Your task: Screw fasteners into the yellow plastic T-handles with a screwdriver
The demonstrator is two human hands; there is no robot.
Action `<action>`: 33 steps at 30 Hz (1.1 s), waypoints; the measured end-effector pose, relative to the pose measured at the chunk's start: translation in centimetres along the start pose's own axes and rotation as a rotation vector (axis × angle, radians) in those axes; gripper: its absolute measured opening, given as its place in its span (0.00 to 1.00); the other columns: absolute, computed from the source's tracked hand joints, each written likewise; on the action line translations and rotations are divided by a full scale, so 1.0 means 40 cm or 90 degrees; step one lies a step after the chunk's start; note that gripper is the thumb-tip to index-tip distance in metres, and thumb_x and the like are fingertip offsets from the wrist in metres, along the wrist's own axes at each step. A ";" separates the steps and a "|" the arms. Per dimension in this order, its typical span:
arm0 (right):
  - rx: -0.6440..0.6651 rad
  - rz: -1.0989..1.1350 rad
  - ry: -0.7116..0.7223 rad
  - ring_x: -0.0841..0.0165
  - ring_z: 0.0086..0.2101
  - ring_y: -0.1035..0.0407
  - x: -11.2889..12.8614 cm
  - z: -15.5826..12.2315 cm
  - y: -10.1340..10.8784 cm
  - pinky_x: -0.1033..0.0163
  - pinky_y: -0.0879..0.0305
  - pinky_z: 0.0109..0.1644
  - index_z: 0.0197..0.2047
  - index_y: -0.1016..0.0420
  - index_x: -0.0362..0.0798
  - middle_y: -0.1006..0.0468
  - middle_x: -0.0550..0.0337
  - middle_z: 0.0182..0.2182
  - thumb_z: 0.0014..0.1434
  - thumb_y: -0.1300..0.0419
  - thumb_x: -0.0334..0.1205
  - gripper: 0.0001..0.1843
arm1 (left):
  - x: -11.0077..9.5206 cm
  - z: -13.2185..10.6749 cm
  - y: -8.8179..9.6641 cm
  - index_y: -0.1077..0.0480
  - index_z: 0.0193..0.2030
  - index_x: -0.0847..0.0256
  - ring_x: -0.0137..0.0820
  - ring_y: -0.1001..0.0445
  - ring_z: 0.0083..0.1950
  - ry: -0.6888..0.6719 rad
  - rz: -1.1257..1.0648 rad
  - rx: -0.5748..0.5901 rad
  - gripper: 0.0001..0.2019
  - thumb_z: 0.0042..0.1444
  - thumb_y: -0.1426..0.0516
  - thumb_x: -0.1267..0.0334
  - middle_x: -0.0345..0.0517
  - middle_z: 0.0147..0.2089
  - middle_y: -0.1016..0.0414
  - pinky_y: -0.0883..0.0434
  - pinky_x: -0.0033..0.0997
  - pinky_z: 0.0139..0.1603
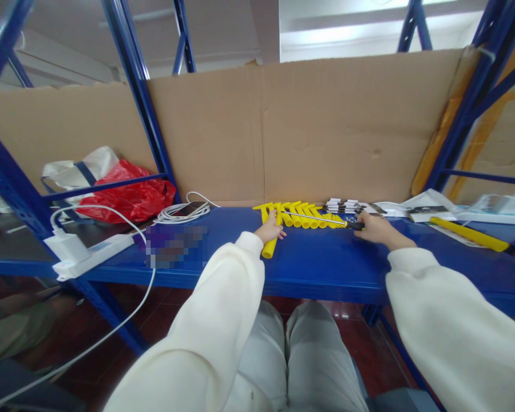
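The person sits facing a blue desk [309, 269] built into a blue steel rack, with both cream sleeves stretched forward and the hands well apart. The left hand [269, 230] is closed over a yellow tube [268, 248], which lies on the desk with its near end pointing back toward the person and its far end among the row of yellow tubes [302, 215]. The right hand [380, 230] grips the dark handle end of a thin tool [321, 220], whose slim shaft runs leftward across the top of that row, touching or just above it; which of the two cannot be told. Just behind the row stands a small stack of black and white pieces [341, 205]. Further right lie loose papers [429, 207] and a long yellow bar [467, 234]. To the left, a phone [192, 208] rests on a coil of white cable, and a white power strip [92, 253] sits at the desk's near edge with a charger plugged into it. A red plastic bag [131, 197] and a white bag [83, 169] lie beyond the rack's post. Cardboard sheets [335, 126] line the back.
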State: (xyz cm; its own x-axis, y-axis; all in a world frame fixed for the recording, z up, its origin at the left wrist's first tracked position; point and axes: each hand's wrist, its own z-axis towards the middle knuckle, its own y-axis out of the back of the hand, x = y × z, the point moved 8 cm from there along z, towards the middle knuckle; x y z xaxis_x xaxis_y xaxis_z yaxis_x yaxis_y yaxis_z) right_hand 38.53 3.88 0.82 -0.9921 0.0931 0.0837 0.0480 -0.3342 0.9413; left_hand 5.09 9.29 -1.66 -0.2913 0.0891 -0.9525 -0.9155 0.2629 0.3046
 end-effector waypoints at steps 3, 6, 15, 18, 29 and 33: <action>-0.009 -0.006 -0.014 0.48 0.47 0.17 0.008 -0.002 0.015 0.49 0.26 0.53 0.49 0.16 0.51 0.11 0.48 0.43 0.59 0.36 0.43 0.16 | 0.000 0.002 0.001 0.61 0.87 0.50 0.25 0.12 0.40 -0.002 0.003 -0.003 0.49 0.66 0.45 0.79 0.73 0.83 0.43 0.23 0.16 0.28; -0.034 -0.017 -0.010 0.46 0.50 0.17 0.013 -0.005 0.030 0.48 0.26 0.55 0.46 0.14 0.52 0.11 0.48 0.45 0.59 0.36 0.44 0.14 | 0.003 0.005 0.000 0.61 0.87 0.51 0.25 0.12 0.39 -0.001 0.006 0.003 0.48 0.66 0.44 0.78 0.73 0.82 0.40 0.22 0.17 0.29; 0.007 -0.040 0.008 0.53 0.38 0.18 0.006 -0.006 0.006 0.58 0.29 0.41 0.47 0.19 0.51 0.13 0.50 0.38 0.55 0.32 0.43 0.16 | 0.010 0.014 -0.001 0.61 0.87 0.51 0.24 0.13 0.37 -0.011 -0.012 0.014 0.48 0.66 0.43 0.78 0.70 0.78 0.33 0.23 0.16 0.30; 0.000 -0.035 0.005 0.52 0.43 0.17 0.009 -0.005 0.011 0.56 0.27 0.46 0.47 0.17 0.52 0.12 0.50 0.40 0.56 0.34 0.43 0.15 | 0.013 0.017 0.000 0.61 0.87 0.52 0.24 0.13 0.37 -0.010 -0.010 0.017 0.47 0.67 0.44 0.77 0.71 0.76 0.31 0.23 0.16 0.30; -0.043 -0.051 0.020 0.51 0.44 0.18 0.007 -0.010 0.026 0.55 0.27 0.47 0.43 0.18 0.53 0.12 0.49 0.42 0.55 0.34 0.43 0.12 | 0.005 0.007 -0.003 0.59 0.87 0.53 0.25 0.13 0.39 -0.010 0.000 0.010 0.48 0.65 0.43 0.78 0.70 0.76 0.31 0.23 0.17 0.30; -0.023 -0.014 0.018 0.54 0.36 0.20 0.005 -0.009 0.017 0.57 0.29 0.42 0.42 0.21 0.54 0.15 0.53 0.34 0.54 0.32 0.43 0.11 | -0.001 -0.001 -0.002 0.60 0.86 0.52 0.25 0.13 0.38 -0.011 -0.006 0.005 0.48 0.65 0.44 0.78 0.71 0.78 0.33 0.23 0.17 0.29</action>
State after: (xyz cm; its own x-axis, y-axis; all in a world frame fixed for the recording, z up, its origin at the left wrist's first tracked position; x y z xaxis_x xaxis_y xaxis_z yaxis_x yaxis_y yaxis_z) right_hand 38.31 3.33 1.36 -0.9957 0.0751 0.0534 0.0223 -0.3658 0.9304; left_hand 5.16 9.25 -1.65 -0.2774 0.1024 -0.9553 -0.9160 0.2717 0.2951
